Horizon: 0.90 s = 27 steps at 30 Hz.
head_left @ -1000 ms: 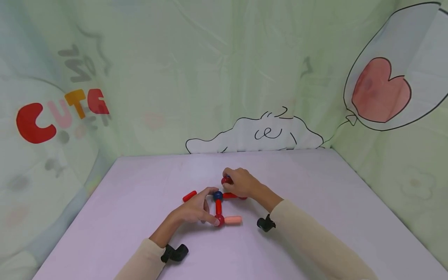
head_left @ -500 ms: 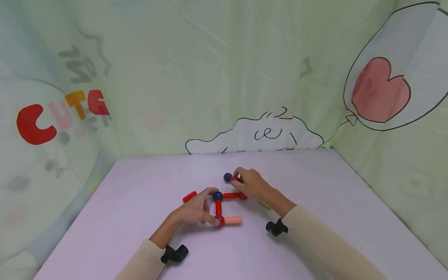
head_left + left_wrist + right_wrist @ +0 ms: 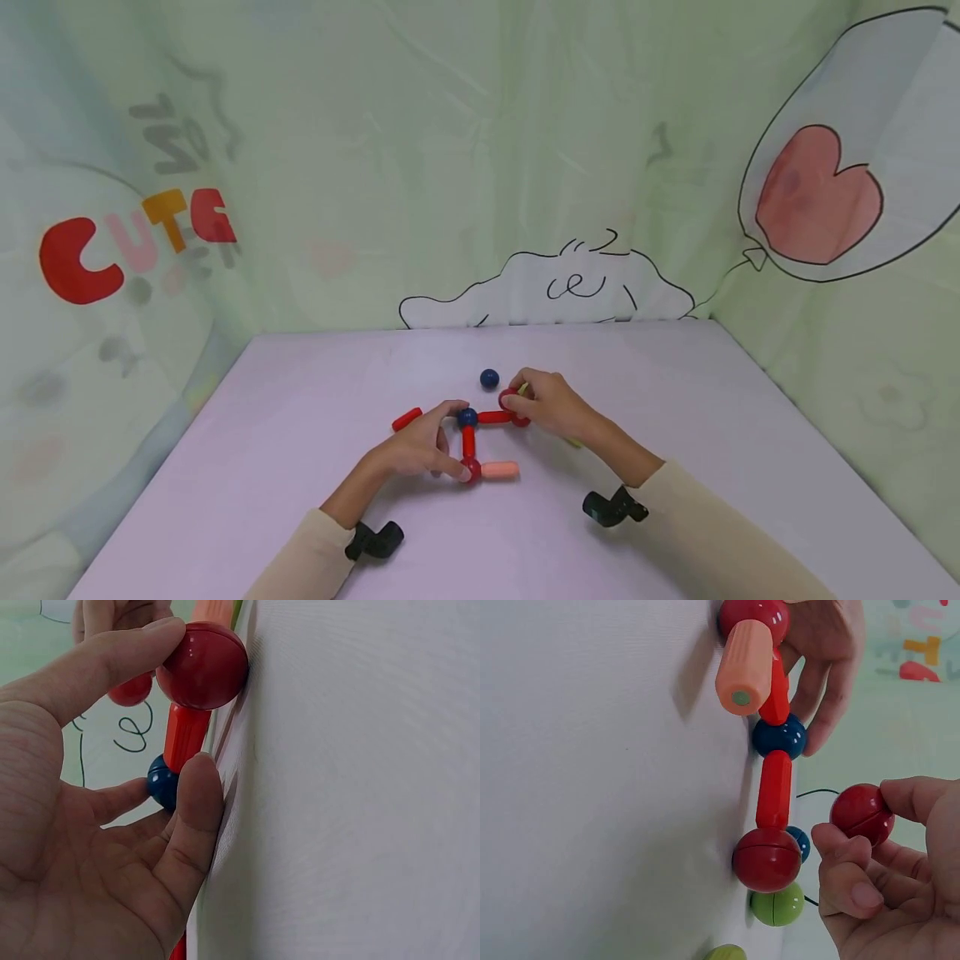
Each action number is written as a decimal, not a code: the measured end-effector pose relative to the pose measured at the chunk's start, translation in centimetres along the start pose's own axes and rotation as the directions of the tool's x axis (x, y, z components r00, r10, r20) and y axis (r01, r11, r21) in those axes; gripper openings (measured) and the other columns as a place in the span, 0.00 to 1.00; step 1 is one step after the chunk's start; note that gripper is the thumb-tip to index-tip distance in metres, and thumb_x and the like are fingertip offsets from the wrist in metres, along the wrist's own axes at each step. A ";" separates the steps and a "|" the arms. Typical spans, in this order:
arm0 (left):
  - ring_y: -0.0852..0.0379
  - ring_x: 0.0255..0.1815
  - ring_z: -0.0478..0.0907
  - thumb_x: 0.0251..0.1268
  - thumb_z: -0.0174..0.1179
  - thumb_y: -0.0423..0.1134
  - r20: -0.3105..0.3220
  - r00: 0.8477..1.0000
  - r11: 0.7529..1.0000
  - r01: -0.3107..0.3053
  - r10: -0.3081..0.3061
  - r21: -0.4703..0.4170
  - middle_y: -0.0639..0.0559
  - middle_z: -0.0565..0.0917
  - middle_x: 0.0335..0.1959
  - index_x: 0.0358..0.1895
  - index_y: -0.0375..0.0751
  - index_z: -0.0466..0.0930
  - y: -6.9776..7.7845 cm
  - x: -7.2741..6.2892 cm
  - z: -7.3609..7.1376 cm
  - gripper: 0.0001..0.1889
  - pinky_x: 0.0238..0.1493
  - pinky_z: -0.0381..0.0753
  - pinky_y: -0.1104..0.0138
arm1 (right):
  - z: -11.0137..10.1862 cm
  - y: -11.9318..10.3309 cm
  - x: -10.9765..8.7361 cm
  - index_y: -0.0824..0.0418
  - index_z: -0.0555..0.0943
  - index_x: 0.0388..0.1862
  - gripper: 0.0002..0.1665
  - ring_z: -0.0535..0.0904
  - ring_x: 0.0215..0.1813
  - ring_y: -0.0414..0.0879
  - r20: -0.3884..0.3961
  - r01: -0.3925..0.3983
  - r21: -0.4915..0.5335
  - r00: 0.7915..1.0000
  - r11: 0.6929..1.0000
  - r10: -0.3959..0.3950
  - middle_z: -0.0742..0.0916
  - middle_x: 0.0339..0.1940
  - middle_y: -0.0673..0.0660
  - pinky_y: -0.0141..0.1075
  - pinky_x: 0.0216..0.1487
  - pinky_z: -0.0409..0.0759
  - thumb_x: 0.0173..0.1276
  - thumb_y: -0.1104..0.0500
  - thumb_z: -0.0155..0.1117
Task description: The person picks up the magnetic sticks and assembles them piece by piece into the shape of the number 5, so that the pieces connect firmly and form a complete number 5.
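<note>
My left hand (image 3: pixel 427 446) grips an L-shaped magnetic ball-and-rod assembly, thumb on its near red ball (image 3: pixel 202 666) and fingertips at the blue corner ball (image 3: pixel 467 417). A red rod (image 3: pixel 774 791) runs from that corner to another red ball (image 3: pixel 766 859) on the right. From the near red ball a pink rod (image 3: pixel 499 471) sticks out. My right hand (image 3: pixel 551 404) pinches a loose red ball (image 3: pixel 862 815) between thumb and fingers, just above the assembly's right end. A green ball (image 3: pixel 778 904) sits behind that end, partly hidden by the right hand in the head view.
On the white table (image 3: pixel 322 367), a loose blue ball (image 3: pixel 489 379) lies beyond the assembly. A red rod (image 3: pixel 407 419) rests left of the left hand. Yellow-green rod (image 3: pixel 573 442) shows under the right wrist. Printed curtains (image 3: pixel 450 167) stand behind the table.
My right hand has moved right and slightly nearer with the red ball, away from the blue ball, which stays behind on the table. The left hand has kept its place.
</note>
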State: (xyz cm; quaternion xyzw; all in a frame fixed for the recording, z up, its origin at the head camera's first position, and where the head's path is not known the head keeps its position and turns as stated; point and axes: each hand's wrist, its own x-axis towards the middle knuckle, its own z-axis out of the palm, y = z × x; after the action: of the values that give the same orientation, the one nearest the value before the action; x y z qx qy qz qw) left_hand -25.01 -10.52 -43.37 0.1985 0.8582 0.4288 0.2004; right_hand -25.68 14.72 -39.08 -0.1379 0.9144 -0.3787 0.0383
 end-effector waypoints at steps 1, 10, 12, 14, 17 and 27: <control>0.54 0.23 0.78 0.50 0.79 0.44 0.001 1.000 1.000 0.000 0.000 0.000 0.46 0.79 0.27 0.76 0.55 0.62 0.0 0.0 0.0 0.48 0.32 0.78 0.62 | 0.1 0.1 -0.1 0.61 0.81 0.50 0.13 0.81 0.36 0.49 0.000 -0.003 0.005 1.000 1.000 0.003 0.84 0.31 0.52 0.35 0.36 0.81 0.71 0.56 0.67; 0.53 0.23 0.79 0.51 0.79 0.45 0.004 1.000 1.000 0.023 -0.023 -0.014 0.46 0.79 0.27 0.77 0.56 0.61 0.0 0.0 0.0 0.49 0.34 0.77 0.61 | 0.3 0.5 -0.7 0.60 0.82 0.47 0.12 0.77 0.32 0.47 0.036 -0.038 0.018 0.999 0.999 0.038 0.84 0.28 0.52 0.35 0.32 0.77 0.70 0.55 0.69; 0.53 0.23 0.79 0.51 0.79 0.45 -0.001 1.000 1.000 0.030 -0.030 -0.008 0.47 0.79 0.26 0.77 0.57 0.60 0.0 0.1 0.0 0.49 0.34 0.77 0.61 | 0.2 0.6 -0.9 0.60 0.82 0.46 0.12 0.78 0.31 0.47 0.056 -0.052 0.020 0.997 0.998 0.051 0.84 0.28 0.53 0.35 0.32 0.78 0.70 0.55 0.69; 0.53 0.23 0.79 0.51 0.79 0.45 -0.003 1.000 1.000 0.030 -0.030 -0.004 0.47 0.79 0.26 0.77 0.58 0.61 0.1 0.2 0.0 0.49 0.34 0.77 0.61 | 0.1 0.6 -1.3 0.61 0.82 0.45 0.11 0.78 0.31 0.48 0.071 -0.064 0.020 0.996 0.998 0.062 0.85 0.29 0.53 0.35 0.32 0.78 0.71 0.55 0.69; 0.53 0.23 0.79 0.51 0.79 0.45 -0.004 1.000 1.000 0.026 -0.026 0.005 0.47 0.80 0.26 0.78 0.58 0.60 0.0 0.3 0.0 0.49 0.34 0.77 0.62 | 0.0 0.7 -1.9 0.61 0.82 0.41 0.08 0.78 0.30 0.47 0.070 -0.077 0.014 0.995 0.997 0.076 0.85 0.27 0.53 0.35 0.32 0.77 0.71 0.57 0.68; 0.54 0.22 0.78 0.52 0.78 0.45 0.000 1.000 1.000 0.014 -0.014 -0.012 0.47 0.79 0.25 0.78 0.56 0.60 -0.2 0.2 0.0 0.49 0.32 0.77 0.63 | 0.9 1.1 -2.3 0.61 0.84 0.45 0.06 0.77 0.31 0.45 0.116 -0.041 -0.046 0.992 0.998 0.046 0.83 0.28 0.51 0.33 0.31 0.78 0.71 0.61 0.67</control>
State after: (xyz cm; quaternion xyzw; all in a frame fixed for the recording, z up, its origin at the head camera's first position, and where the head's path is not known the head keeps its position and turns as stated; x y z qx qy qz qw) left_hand -25.24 -10.51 -43.54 0.1912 0.8571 0.4324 0.2046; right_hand -23.52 15.50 -40.58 -0.1406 0.9215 -0.3489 0.0970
